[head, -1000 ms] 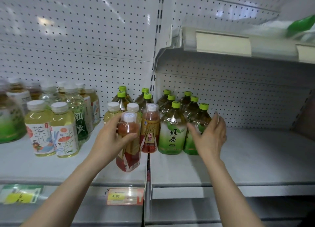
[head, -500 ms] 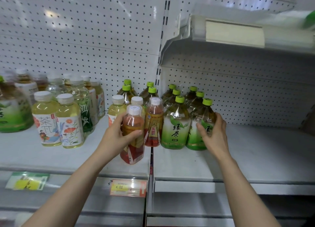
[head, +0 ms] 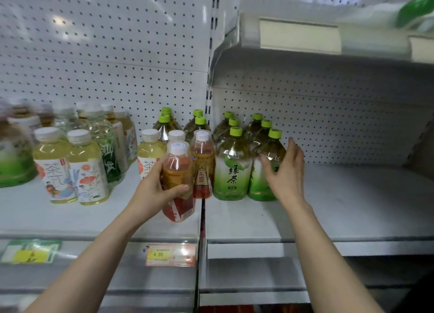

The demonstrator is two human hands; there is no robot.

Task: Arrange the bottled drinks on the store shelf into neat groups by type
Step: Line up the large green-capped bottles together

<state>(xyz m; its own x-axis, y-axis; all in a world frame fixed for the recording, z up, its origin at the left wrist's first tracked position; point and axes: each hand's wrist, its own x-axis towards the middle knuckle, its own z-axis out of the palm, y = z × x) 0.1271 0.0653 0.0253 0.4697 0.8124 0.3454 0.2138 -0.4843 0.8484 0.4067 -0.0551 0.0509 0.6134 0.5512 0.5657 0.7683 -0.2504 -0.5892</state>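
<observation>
My left hand [head: 156,190] grips a red-orange tea bottle [head: 178,171] with a white cap, held upright near the front of the shelf [head: 328,209]. A second bottle of the same kind [head: 203,164] stands right behind it. To the right stand several green-capped green tea bottles [head: 232,167] in two rows. My right hand [head: 285,171] is spread open against the front right green tea bottle [head: 265,162], palm at its side, fingers apart and not clasped. Pale yellow tea bottles with white caps [head: 70,167] stand at the left.
More yellow and green bottles [head: 112,134] crowd the back left, blurred at the frame edge. The shelf to the right of the green tea is bare. An upper shelf [head: 305,38] overhangs the right bay. A price tag [head: 170,255] marks the front rail.
My right hand has come off the front right green tea bottle, from a grasp to an open palm beside it. The left hand still holds the red-orange bottle in about the same place.
</observation>
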